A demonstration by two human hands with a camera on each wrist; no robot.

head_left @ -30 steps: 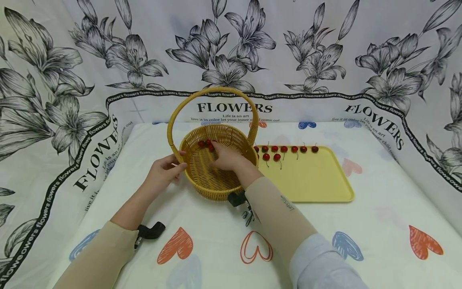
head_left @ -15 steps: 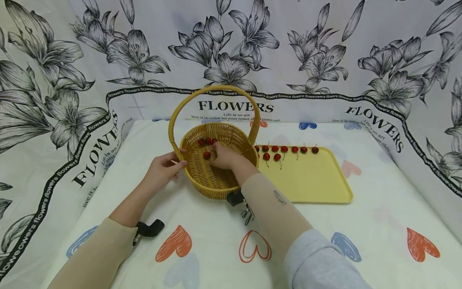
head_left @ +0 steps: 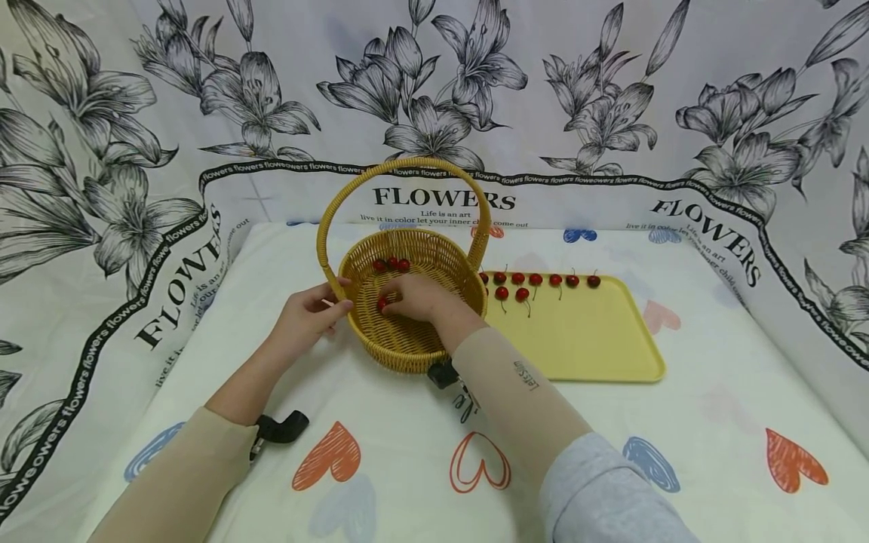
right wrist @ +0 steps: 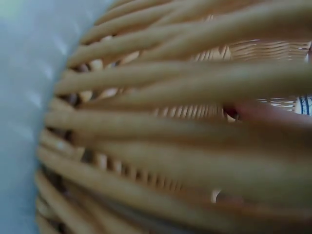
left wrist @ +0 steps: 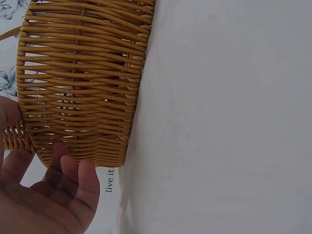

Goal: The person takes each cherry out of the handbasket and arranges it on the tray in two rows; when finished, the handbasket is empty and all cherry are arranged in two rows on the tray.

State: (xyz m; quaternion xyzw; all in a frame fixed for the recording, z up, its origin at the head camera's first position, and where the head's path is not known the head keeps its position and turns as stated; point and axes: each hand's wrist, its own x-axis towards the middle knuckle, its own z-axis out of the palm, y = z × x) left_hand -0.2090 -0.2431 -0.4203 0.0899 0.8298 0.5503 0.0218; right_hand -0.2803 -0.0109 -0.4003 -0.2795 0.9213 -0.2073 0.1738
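Observation:
A yellow-brown wicker basket (head_left: 407, 360) with a tall hooped handle (head_left: 400, 166) stands on the table. My left hand (head_left: 308, 320) grips it at the left, thumb and fingers around the foot of the handle; the left wrist view shows the other fingers loosely bent beside the woven wall (left wrist: 83, 87). Inside the basket is my right hand (head_left: 424, 298), its thumb and fingertips pinching a red cherry (head_left: 382, 303) near the basket floor. Further back, several cherries (head_left: 392, 264) lie against the inner wall. Blurred weave fills most of the right wrist view.
To the basket's right lies a yellow tray (head_left: 584, 339), its left end hidden behind the basket and right arm. Several stemmed cherries (head_left: 535, 280) line its far edge, with a second short row in front. A flower-printed curtain (head_left: 584, 113) hangs behind the table.
My right hand has shifted from the rear cherries, leaving them in view, to a separate cherry nearer the front left and closed its fingertips on it. My left hand stays on the basket.

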